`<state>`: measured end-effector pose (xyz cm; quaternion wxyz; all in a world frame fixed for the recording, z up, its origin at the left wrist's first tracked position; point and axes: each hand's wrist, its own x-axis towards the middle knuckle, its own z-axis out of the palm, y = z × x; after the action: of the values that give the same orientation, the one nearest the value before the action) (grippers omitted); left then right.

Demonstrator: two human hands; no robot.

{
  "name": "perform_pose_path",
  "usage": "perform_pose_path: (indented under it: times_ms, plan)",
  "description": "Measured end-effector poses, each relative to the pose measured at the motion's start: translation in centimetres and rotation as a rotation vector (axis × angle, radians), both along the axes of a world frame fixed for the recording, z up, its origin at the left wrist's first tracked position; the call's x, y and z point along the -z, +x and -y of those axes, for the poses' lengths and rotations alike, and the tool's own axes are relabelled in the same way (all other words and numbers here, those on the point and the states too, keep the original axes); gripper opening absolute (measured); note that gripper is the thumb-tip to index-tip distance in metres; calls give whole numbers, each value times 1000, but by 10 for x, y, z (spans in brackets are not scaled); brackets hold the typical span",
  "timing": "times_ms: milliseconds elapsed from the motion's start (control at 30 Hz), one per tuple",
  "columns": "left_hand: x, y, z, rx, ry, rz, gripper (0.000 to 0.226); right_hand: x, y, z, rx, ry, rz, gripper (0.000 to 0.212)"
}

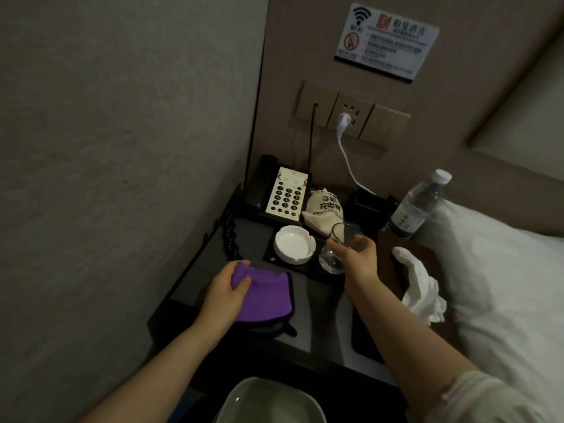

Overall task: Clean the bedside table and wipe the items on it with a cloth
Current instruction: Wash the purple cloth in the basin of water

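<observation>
The cloth point(262, 296), purple, lies on the front left part of the dark bedside table point(323, 328), its far left corner bunched between the thumb and curled fingers of the left hand point(227, 290), which grips it. The right hand point(355, 254) holds a clear glass point(337, 248), tilted, with fingers wrapped round its side, just beside a white ashtray point(293, 244) on a black tray point(305, 270). Behind stand a phone point(279, 190) and a small printed bag point(325, 209). A water bottle point(416, 204) stands at the right edge, near a crumpled white tissue point(419, 285).
</observation>
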<state>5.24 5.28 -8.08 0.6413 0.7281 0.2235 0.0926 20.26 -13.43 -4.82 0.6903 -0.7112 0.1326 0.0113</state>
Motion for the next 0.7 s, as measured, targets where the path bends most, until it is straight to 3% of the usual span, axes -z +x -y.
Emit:
perform_pose_path:
  times_ms: [233, 433, 567, 700]
  plan:
    - [0, 1, 0, 9, 23, -9, 33, 2, -10, -2, -15, -43, 24, 84]
    - [-2, 1, -1, 21, -4, -29, 33, -14, -25, -10, 32, -12, -61, 107]
    - [-12, 1, 2, 10, -139, -69, 26, -20, -59, -13, 125, 87, -81, 97]
    - [-34, -12, 11, 12, -268, -60, 22, -28, -97, -5, 2, 236, -134, 79]
